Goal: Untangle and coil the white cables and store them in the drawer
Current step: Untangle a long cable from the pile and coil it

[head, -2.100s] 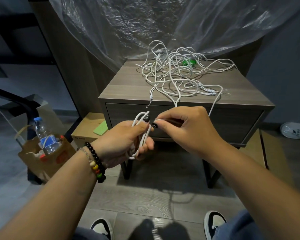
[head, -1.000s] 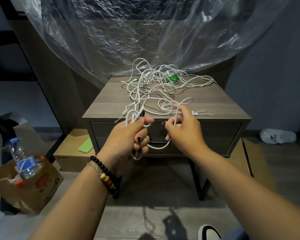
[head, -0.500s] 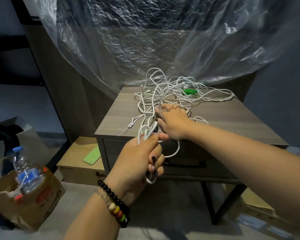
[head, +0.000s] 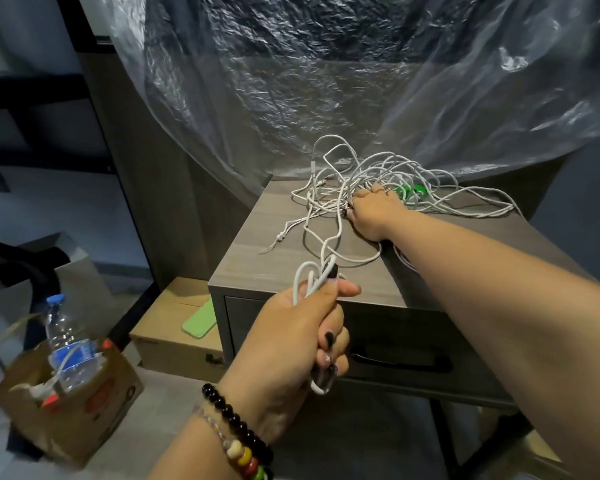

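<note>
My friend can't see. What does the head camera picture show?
A left hand grips a coiled white cable while the right hand reaches into a tangle of white cables on a wooden nightstand. Its drawer is closed.

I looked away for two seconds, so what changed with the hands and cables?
The right hand left the strand near the left hand and reached forward into the tangled white cables on the nightstand. The left hand still grips its partly wound coil. The drawer stayed closed.
</note>
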Tool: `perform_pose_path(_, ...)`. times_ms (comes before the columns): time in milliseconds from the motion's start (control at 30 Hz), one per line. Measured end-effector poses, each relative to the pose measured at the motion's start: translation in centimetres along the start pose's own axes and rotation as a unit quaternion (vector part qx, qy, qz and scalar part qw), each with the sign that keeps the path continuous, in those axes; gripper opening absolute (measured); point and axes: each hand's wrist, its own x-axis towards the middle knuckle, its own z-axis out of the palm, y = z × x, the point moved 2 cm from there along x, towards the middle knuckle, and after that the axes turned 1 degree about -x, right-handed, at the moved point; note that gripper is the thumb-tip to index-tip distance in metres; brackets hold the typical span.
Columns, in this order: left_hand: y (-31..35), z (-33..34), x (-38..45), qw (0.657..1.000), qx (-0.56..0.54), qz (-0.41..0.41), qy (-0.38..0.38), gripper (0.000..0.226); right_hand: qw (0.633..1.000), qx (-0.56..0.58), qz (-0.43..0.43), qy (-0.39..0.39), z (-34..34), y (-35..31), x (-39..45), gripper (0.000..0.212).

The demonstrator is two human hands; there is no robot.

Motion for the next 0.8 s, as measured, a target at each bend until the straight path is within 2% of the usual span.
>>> perform_pose_path(133, 0.2, -0.4, -0.2, 1.0, 0.019, -0.002, 0.012, 0.029, 1.0, 0.021, -0.013, -0.002, -1.1, -0.3, -0.1, 0.05)
perform_pose_path(267, 0.1, -0.3, -0.5, 0.999, 0.028, -0.001, 0.017, 0.029, 0.989, 0.137, -0.06, -0.022, -4.2, 0.3, -3.2, 0.052)
perform_pose_path(367, 0.0, 0.1, -0.8, 0.999, 0.029, -0.003, 0.012, 0.029, 0.957, 0.275, -0.07, -0.054, -7.1, 1.9, -7.7, 0.047)
perform_pose_path(467, -0.1, 0.6, -0.9, 0.999, 0.033, -0.009, 0.009, 0.029, 0.907, 0.417, -0.032, -0.047, -8.3, 4.4, -11.7, 0.034)
perform_pose_path(500, -0.2, 0.7, -0.9, 0.999, 0.033, -0.009, 0.009, 0.029, 0.907, 0.419, -0.01, -0.038, -8.2, 5.1, -12.8, 0.032)
perform_pose_path(567, -0.4, 0.9, -1.0, 0.999, 0.033, -0.011, 0.01, 0.028, 0.938, 0.342, 0.027, -0.045, -7.2, 6.1, -14.6, 0.041)
perform_pose_path(633, -0.6, 1.1, -1.0, 0.999, 0.034, -0.009, 0.01, 0.028, 0.96, 0.26, 0.054, -0.088, -5.2, 6.3, -16.0, 0.055)
perform_pose_path(667, -0.7, 1.3, -1.1, 0.999, 0.033, -0.007, 0.009, 0.028, 0.959, 0.259, 0.063, -0.1, -4.2, 6.3, -16.4, 0.052)
perform_pose_path(800, -0.7, 1.6, -1.3, 1.0, 0.03, -0.002, 0.007, 0.027, 0.963, 0.263, 0.058, -0.029, -2.9, 6.1, -17.0, 0.003)
